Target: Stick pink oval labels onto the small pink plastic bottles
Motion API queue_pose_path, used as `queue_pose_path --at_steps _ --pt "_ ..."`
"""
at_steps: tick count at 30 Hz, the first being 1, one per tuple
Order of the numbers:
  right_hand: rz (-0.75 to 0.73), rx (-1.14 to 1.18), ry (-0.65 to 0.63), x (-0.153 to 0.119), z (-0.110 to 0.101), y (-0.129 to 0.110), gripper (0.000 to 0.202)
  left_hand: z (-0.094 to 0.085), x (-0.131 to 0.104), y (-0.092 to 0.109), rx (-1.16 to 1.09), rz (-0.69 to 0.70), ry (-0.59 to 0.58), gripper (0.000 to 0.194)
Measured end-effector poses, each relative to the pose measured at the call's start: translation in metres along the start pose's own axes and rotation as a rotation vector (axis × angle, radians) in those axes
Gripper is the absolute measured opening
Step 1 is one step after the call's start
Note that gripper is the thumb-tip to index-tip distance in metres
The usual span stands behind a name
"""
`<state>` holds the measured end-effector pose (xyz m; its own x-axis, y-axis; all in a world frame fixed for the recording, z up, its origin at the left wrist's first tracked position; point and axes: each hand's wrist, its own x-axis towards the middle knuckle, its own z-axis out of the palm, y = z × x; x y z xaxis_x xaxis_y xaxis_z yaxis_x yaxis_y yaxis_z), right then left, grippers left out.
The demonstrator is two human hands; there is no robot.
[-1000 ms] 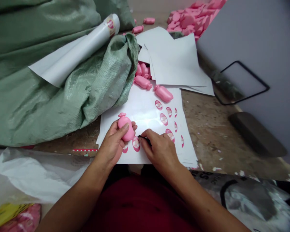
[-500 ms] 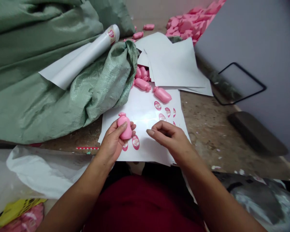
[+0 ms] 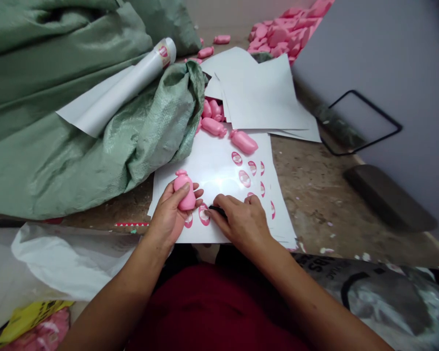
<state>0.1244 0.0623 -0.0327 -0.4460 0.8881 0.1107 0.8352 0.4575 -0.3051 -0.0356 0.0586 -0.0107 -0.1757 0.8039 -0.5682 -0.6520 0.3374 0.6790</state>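
Observation:
My left hand [image 3: 167, 210] is closed around a small pink bottle-shaped piece [image 3: 185, 195], its knobbed end up and the thumb across its front. My right hand [image 3: 243, 218] is pinching a thin black tool [image 3: 218, 210], whose kind I cannot make out. The tool's tip is at an oval pink sticker [image 3: 204, 215] on the white sticker sheet [image 3: 201, 168]. Other oval stickers [image 3: 244, 178] are on the sheet's right side. Another pink piece [image 3: 244, 142] lies at the sheet's far edge.
A large green woven sack [image 3: 106, 161] covers the left, with a rolled white sheet [image 3: 128, 95] on top. Loose white sheets [image 3: 259, 95] lie beyond the hands, and a pink heap [image 3: 278, 36] is at the back. On the right stands a grey panel [image 3: 380, 58] with a black wire loop.
My right hand has moved left and down to the sticker beside my left hand, and the black tool now shows in its fingers. My left hand keeps hold of the pink piece.

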Motion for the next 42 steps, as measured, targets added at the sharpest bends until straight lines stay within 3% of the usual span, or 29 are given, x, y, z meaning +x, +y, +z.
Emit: queue_pose_path --at_steps 3,7,10,14,20,42 --pt "0.125 0.190 -0.039 0.006 -0.005 0.001 0.021 0.000 0.002 0.000 -0.019 0.004 -0.010 0.020" --pt "0.341 0.859 -0.109 0.011 -0.023 0.007 0.032 -0.005 0.002 -0.001 -0.010 0.026 -0.022 0.028" --pt "0.403 1.075 -0.074 0.010 -0.038 0.009 0.033 -0.006 -0.003 -0.003 0.056 0.049 -0.082 0.038" --pt "0.357 1.041 -0.096 0.005 -0.044 0.006 0.026 0.002 -0.019 -0.004 0.019 -0.004 -0.198 0.031" --pt "0.300 1.047 -0.113 0.001 -0.042 0.001 0.025 0.013 -0.037 -0.005 -0.010 -0.074 -0.313 0.044" --pt "0.363 1.055 -0.076 -0.002 -0.038 0.001 0.027 0.014 -0.040 -0.011 0.013 -0.046 -0.321 0.044"
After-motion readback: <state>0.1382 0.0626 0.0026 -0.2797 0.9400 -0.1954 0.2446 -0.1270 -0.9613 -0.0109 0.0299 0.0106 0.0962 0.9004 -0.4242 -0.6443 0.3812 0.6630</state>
